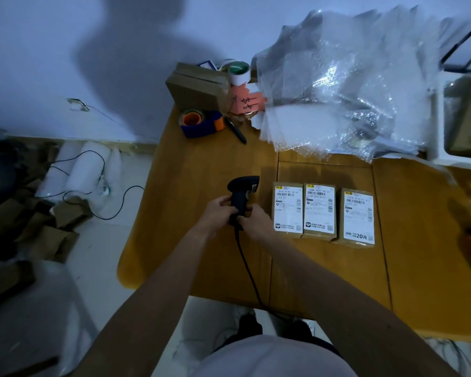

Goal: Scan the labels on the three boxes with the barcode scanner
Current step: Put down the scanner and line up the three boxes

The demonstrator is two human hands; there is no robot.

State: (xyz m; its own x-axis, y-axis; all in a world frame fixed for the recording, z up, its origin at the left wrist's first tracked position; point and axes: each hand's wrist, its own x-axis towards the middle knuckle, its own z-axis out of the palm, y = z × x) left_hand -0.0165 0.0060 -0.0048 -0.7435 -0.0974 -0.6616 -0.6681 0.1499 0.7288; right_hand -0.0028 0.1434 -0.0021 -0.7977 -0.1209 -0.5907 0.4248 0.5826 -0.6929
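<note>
**Scanner gripped in both hands, three labelled boxes waiting alongside**

The black pistol-shaped barcode scanner (241,198) stands nearly upright just above the yellow-brown wooden table (207,164), its head pointing away from the person and slightly toward the boxes. Both hands are closed around its handle: the left hand (220,213) wraps it from the left, the right hand (257,219) curls in from the right and lower down, near where the black cable (246,265) leaves the grip. That two-handed hold looks like settling or adjusting the grip, rather than aiming; the head is not yet turned down onto any label.

Just right of the scanner lie three small brown cardboard boxes in a tidy row, long sides nearly touching, each with its white printed shipping label facing up: the left box (288,209), the middle box (320,210) and the right box (358,217). Laid flat, labels up and close together, they seem arranged so the scanner can sweep across them without any being lifted. No scan appears done yet.

Farther back on the table sit a blue-and-orange tape dispenser (201,123), a black marker pen (237,130), a larger plain cardboard carton (199,89) and a heap of clear bubble-wrap bags (343,96), all well apart from the working area.
</note>
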